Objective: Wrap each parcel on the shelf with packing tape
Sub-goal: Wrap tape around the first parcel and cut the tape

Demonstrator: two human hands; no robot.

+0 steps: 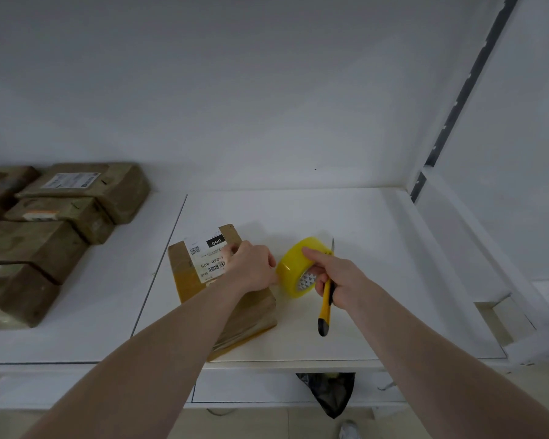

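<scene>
Item: 1 parcel [222,289] under your left hand [251,267], fingers pressing flat; tape roll [298,267] just right, gripped with knife [325,307] in your right hand [339,280].

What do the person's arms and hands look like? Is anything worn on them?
Both forearms are bare right up to the frame edge; no sleeve shows. The left hand and right hand carry no glove, and no ring, watch or bracelet can be seen on the visible parts. No markings are visible.
</scene>
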